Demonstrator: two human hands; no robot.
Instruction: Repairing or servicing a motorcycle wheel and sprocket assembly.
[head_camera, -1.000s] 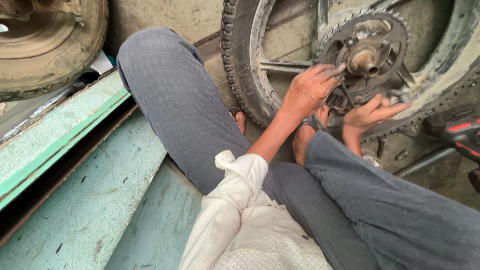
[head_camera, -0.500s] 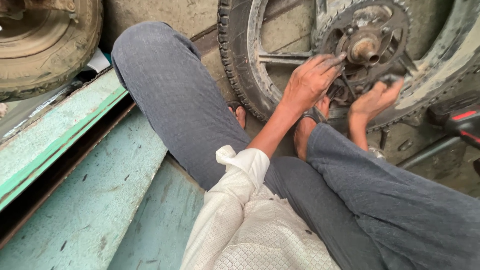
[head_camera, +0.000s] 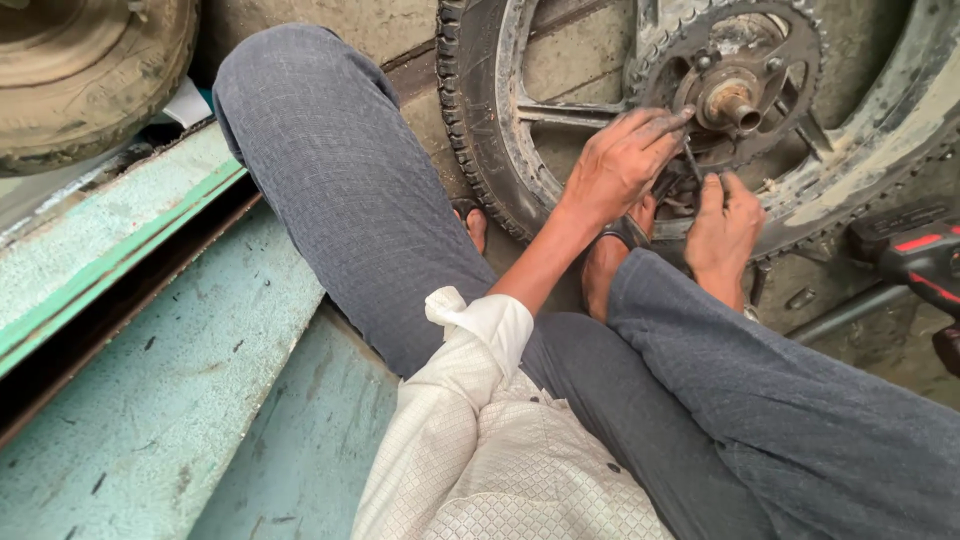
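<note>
Since the earlier frames both hands have drawn closer together at the hub, and the right hand (head_camera: 722, 225), which lay open with fingers splayed a second ago, has curled in and risen toward the sprocket.

The left hand (head_camera: 622, 160) rests on the lower left part of the sprocket (head_camera: 745, 60), its fingers stretched out and lying close side by side, their greasy tips pointing toward the axle stub (head_camera: 735, 103) just beyond them. Whether it pinches anything beneath the palm cannot be told. The right hand sits just below and to the right of the left one, fingers bent inward around a small dark part at the hub; what that part is stays hidden by the fingers. A thin dark tool or rod (head_camera: 692, 160) stands between the two hands, touching or nearly touching both.

The motorcycle wheel (head_camera: 480, 120) stands upright directly in front of both hands, its tyre running past the left wrist. A sandalled foot (head_camera: 610, 265) lies just under the left hand. To the right of the right hand lies a red and black power tool (head_camera: 915, 255), well apart from it.
</note>
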